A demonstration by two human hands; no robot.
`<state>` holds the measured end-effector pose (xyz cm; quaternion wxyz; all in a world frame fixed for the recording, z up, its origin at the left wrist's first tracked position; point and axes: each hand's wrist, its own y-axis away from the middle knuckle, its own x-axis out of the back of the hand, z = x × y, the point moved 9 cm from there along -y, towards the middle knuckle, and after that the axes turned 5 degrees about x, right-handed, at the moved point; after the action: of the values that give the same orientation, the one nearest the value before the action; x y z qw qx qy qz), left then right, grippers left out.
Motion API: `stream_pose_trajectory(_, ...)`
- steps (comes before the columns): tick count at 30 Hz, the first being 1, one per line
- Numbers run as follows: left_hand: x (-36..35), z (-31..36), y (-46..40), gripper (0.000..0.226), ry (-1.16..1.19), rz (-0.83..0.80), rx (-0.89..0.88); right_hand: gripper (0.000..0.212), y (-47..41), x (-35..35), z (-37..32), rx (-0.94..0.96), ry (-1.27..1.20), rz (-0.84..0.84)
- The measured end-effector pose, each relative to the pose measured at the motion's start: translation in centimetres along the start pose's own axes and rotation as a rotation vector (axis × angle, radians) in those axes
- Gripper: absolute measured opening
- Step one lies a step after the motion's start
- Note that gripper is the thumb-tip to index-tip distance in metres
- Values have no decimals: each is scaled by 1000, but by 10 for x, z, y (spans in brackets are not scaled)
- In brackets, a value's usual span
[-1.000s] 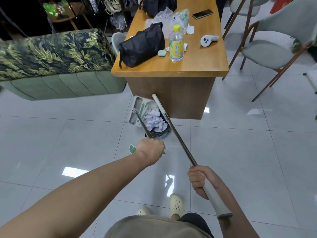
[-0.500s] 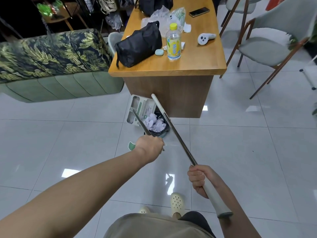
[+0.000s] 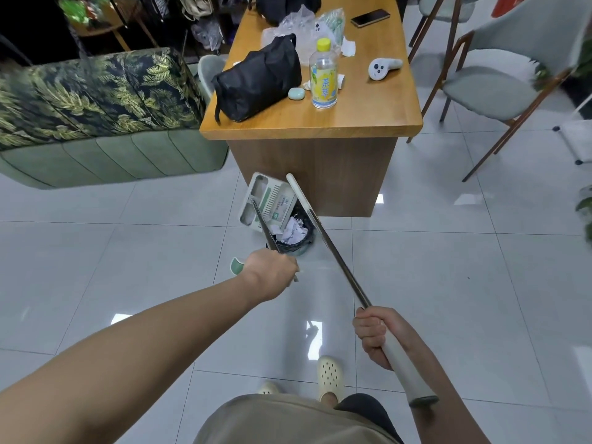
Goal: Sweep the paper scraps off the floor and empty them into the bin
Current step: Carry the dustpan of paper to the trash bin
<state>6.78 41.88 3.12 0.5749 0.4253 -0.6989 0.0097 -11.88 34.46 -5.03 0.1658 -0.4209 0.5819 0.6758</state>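
The paper scraps (image 3: 293,231) lie in a white heap inside the little dark bin (image 3: 304,243), which sits on the floor right by the foot of the wood desk (image 3: 320,123). The dustpan (image 3: 269,203) is tipped up over the bin's far-left rim, open side facing the scraps, so most of the paper looks dumped already. No scraps show on the tiles nearby.

The dustpan's thin handle runs from the pan back and down toward the person, and the left hand (image 3: 272,277) holds it w/ fingers curled tight round it. That hand is the nearer one to the bin, just in front of it. A small green bit (image 3: 237,266) peeks out on the floor beside the left wrist; can't tell what it is.

The right hand (image 3: 376,336) is wrapped round the broom pole (image 3: 339,267) at the top of its white grip. The pole slants up & left, crossing the bin's right rim, its far end near the desk's side panel.

Next move prob needs the pan shaken or lifted straight back along its handle. The desk stands close behind, the pole close on the right, so little room there. Sofa (image 3: 105,123) is well apart at left, chair (image 3: 499,88) well apart at right
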Motion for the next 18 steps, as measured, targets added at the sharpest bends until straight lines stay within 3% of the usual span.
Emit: stream_pose_trajectory(18,-14,-44,17,32,-25,-18,37,42,-5,-13,3,31,9,5)
